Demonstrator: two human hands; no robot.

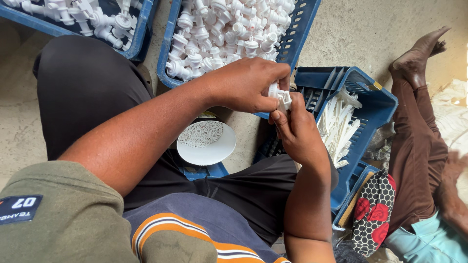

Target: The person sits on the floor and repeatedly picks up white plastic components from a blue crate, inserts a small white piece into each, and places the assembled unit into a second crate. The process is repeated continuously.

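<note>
My left hand (246, 85) and my right hand (298, 132) meet in front of me, both gripping one small white plastic fitting (280, 94). The left fingers pinch its rounded body from above. The right fingers hold its flat lower end from below. The fitting hangs over the gap between two blue crates, just above my lap.
A blue crate (304, 29) full of white plastic fittings stands ahead, another crate (139, 29) at the far left. To the right, a blue crate (375, 104) holds long white strips. A white bowl (214, 151) of tiny white pieces sits between my legs. Another person's leg (414, 122) lies at right.
</note>
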